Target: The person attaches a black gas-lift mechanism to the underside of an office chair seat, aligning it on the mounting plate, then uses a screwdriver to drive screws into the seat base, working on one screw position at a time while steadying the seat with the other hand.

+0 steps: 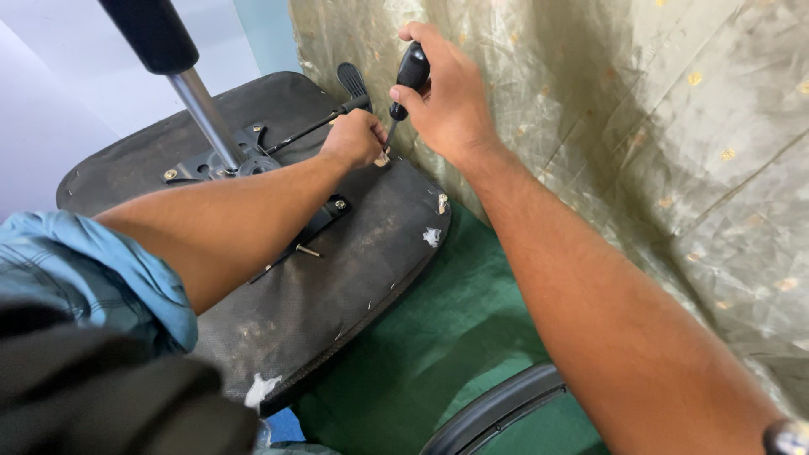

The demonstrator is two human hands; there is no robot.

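head cam | looks down, forward | close over upturned chair seat [337,278]

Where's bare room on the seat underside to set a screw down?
Bare: the near part of the seat underside, below the black bracket and loose screw. Crowded: far edge, where left hand and right hand with screwdriver work, and around the gas cylinder.

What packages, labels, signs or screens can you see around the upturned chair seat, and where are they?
None in view: no package, label, sign or screen shows. Only the upturned chair seat, the screwdriver in the right hand, the left hand, and a patterned curtain.
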